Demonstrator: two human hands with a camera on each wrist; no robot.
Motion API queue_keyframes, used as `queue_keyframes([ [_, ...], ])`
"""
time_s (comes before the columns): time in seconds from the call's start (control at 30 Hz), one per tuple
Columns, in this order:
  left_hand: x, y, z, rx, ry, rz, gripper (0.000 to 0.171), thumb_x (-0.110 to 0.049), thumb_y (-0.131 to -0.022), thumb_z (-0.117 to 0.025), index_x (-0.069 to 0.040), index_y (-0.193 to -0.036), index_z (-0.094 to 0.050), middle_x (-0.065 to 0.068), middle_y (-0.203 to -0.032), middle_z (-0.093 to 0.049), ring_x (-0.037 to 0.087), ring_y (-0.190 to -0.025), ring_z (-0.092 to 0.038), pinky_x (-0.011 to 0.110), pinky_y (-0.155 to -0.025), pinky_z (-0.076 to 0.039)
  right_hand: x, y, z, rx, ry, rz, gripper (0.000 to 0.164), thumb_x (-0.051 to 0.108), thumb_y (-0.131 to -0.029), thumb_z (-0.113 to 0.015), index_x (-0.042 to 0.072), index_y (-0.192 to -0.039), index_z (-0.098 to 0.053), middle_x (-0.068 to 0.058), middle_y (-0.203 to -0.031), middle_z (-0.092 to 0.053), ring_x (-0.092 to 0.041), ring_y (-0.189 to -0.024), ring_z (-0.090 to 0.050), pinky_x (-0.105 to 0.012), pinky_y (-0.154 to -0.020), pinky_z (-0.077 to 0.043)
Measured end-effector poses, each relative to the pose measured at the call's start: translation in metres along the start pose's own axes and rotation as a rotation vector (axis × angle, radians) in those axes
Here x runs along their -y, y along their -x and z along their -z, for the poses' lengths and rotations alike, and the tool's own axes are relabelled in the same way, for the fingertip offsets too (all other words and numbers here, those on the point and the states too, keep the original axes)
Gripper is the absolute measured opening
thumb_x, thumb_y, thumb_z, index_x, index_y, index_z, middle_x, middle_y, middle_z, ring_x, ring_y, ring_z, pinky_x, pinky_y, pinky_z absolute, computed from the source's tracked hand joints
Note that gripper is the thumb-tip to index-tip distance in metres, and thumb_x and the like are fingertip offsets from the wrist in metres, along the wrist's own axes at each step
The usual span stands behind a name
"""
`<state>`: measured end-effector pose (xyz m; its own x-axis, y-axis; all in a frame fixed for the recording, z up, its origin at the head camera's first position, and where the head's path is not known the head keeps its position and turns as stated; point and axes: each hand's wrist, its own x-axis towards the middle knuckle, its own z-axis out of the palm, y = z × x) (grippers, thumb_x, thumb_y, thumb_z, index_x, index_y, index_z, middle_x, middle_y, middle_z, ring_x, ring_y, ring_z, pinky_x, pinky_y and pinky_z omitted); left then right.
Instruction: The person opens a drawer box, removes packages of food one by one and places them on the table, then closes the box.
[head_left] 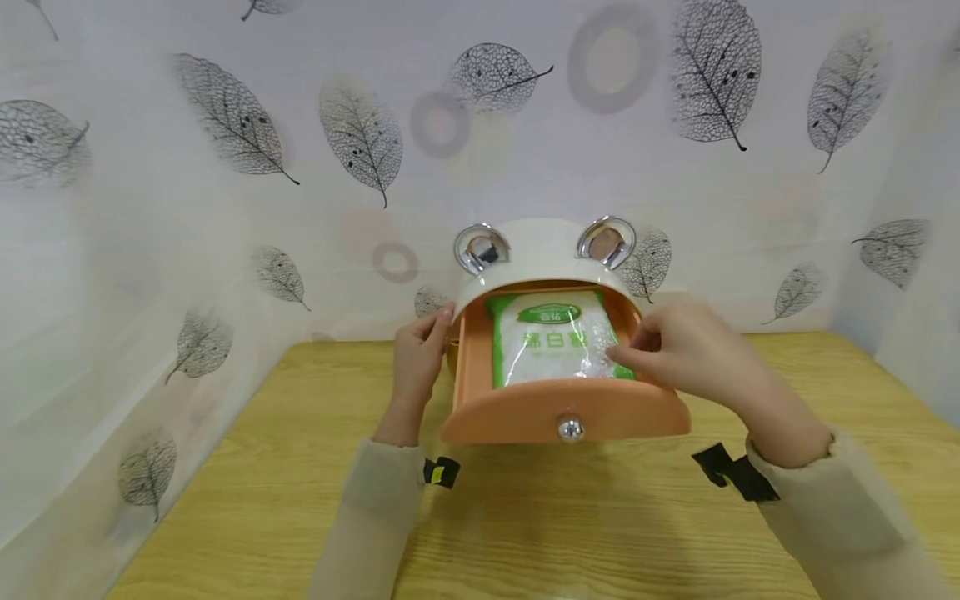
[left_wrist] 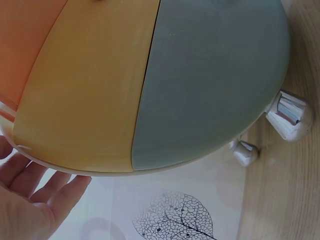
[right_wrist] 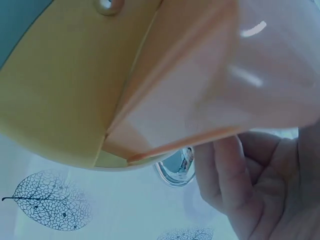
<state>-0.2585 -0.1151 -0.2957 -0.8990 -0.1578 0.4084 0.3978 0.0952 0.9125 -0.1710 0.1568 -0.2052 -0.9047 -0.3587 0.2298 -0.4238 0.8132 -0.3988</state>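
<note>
A frog-shaped storage box (head_left: pixel 540 250) with a white shell and two chrome eyes stands on the table. Its top orange drawer (head_left: pixel 525 412), with a round silver knob (head_left: pixel 571 429), is pulled out. Inside lies a green and white bag of white sugar (head_left: pixel 551 342). My right hand (head_left: pixel 693 354) reaches over the drawer's right side, thumb and forefinger pinching the bag near its right edge; in the right wrist view the drawer hides those fingertips. My left hand (head_left: pixel 420 358) rests its fingers against the box's left side, fairly straight along the rim in the left wrist view.
Below the orange drawer are a yellow drawer (left_wrist: pixel 87 90) and a grey-green drawer (left_wrist: pixel 210 85), both closed. Silver cone feet (left_wrist: pixel 290 115) hold the box above the wooden table (head_left: pixel 525 525). A leaf-patterned curtain (head_left: pixel 300 225) hangs behind and at the sides.
</note>
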Motion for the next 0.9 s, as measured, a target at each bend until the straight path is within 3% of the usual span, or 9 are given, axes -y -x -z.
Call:
queue_keyframes([
  [0.13,0.000,-0.002,-0.001,-0.002,0.000,0.018,0.030,-0.023,-0.087,-0.057,0.003,-0.098,-0.066,-0.001,-0.052,-0.042,0.006,-0.048,-0.036,0.018,-0.045,-0.032,0.003,-0.006,0.004,0.069,0.041,0.018,0.047,0.034,-0.078,-0.066,0.015,-0.043,-0.041,0.009,-0.041,-0.025,-0.007,-0.040,-0.019,-0.021,-0.040,-0.016],
  [0.27,-0.003,-0.001,0.000,-0.004,-0.001,0.034,0.028,-0.019,-0.088,-0.056,0.005,-0.100,-0.065,-0.002,-0.052,-0.041,0.006,-0.048,-0.035,0.018,-0.045,-0.032,0.008,-0.011,0.006,0.138,0.091,0.014,0.052,0.043,-0.076,-0.065,0.017,-0.044,-0.033,0.009,-0.044,-0.018,-0.008,-0.043,-0.014,-0.023,-0.042,-0.012],
  [0.5,-0.027,0.010,0.000,-0.005,-0.019,0.032,0.027,-0.012,-0.090,-0.052,0.011,-0.100,-0.062,-0.002,-0.051,-0.039,0.004,-0.047,-0.033,0.017,-0.045,-0.030,0.012,-0.017,0.004,0.230,0.155,0.024,0.046,0.044,-0.075,-0.064,0.015,-0.049,-0.040,0.007,-0.046,-0.026,-0.008,-0.043,-0.025,-0.023,-0.042,-0.019],
  [0.73,-0.027,0.010,-0.001,0.004,-0.006,0.018,0.026,-0.012,-0.089,-0.053,0.010,-0.098,-0.063,-0.003,-0.050,-0.038,0.005,-0.046,-0.032,0.017,-0.042,-0.028,0.008,-0.020,0.001,0.291,0.117,0.049,0.028,0.031,-0.073,-0.065,0.011,-0.060,-0.050,0.004,-0.052,-0.037,-0.010,-0.047,-0.034,-0.024,-0.044,-0.028],
  [0.9,-0.027,0.011,-0.002,-0.002,-0.016,0.034,0.026,-0.014,-0.089,-0.053,0.009,-0.099,-0.063,-0.003,-0.050,-0.040,0.004,-0.045,-0.032,0.017,-0.041,-0.027,0.006,-0.022,-0.001,0.366,0.062,0.049,0.023,0.022,-0.071,-0.064,0.006,-0.079,-0.049,0.000,-0.064,-0.047,-0.013,-0.055,-0.042,-0.027,-0.049,-0.035],
])
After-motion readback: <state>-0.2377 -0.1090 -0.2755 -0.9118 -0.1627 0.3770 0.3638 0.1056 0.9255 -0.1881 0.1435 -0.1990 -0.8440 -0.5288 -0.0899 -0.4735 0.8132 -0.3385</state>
